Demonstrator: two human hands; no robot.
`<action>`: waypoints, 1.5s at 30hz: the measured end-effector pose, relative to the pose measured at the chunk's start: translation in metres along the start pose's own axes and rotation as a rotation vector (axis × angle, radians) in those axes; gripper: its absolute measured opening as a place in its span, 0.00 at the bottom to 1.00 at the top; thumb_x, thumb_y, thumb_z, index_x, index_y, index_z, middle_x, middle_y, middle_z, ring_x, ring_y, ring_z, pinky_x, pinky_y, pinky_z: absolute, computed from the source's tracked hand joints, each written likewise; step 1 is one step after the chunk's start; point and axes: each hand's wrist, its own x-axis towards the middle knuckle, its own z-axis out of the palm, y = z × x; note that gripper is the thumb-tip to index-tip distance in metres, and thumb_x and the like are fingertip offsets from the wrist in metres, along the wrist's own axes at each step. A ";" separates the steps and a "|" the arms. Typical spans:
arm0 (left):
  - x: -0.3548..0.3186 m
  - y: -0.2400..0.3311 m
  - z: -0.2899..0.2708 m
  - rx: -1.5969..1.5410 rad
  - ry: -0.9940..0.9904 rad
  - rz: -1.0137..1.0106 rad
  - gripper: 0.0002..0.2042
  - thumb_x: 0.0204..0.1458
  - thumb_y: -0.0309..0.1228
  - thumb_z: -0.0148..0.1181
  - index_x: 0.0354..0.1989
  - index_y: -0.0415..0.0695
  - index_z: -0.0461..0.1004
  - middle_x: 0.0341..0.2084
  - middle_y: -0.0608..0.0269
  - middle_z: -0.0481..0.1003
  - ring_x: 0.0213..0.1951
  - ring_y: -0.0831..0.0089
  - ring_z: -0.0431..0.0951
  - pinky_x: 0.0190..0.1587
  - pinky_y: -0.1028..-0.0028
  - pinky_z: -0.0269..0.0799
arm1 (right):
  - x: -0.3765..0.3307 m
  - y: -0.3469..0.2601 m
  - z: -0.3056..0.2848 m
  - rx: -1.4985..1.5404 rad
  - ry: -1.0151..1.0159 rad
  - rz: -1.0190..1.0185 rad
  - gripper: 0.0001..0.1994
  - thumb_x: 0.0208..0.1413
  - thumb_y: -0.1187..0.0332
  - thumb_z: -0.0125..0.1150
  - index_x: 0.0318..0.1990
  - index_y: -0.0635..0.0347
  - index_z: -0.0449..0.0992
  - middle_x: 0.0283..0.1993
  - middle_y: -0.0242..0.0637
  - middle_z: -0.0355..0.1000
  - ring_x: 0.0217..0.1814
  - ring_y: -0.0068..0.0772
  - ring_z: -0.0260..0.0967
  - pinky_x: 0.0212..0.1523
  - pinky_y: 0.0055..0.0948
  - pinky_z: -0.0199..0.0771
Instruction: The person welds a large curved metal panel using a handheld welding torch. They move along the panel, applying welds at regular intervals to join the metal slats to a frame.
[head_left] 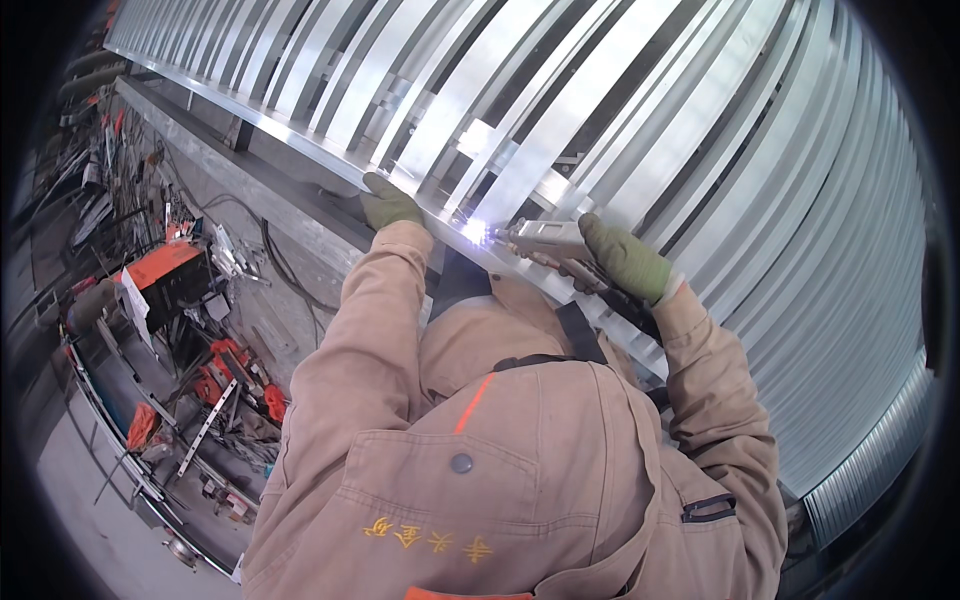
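Observation:
My right hand (627,260), in a green glove, is closed round a welding gun (556,240) with a silver-grey body. The gun's tip points left, and a bright violet-white arc (476,232) burns at it, on the metal just right of my left hand. The glare hides the exact contact spot. My left hand (392,204), also gloved in green, grips the long edge rail (318,148) of a large shiny metal panel. Its fingertips are partly hidden. Many parallel metal slats (520,160) run up and away from this rail.
A grey beam (215,155) lies beside the panel on the left, with a dark cable (285,262) along it. Farther left are an orange-topped box (163,275), red clamps or tools (225,370) and piled scrap. Corrugated silver sheeting (840,370) fills the right side.

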 end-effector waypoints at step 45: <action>-0.007 0.021 -0.009 0.071 -0.073 -0.112 0.45 0.78 0.63 0.39 0.76 0.25 0.68 0.73 0.26 0.73 0.72 0.35 0.77 0.75 0.52 0.73 | -0.025 0.016 -0.001 0.058 -0.023 -0.006 0.38 0.85 0.36 0.43 0.58 0.66 0.88 0.38 0.33 0.83 0.35 0.24 0.75 0.39 0.29 0.78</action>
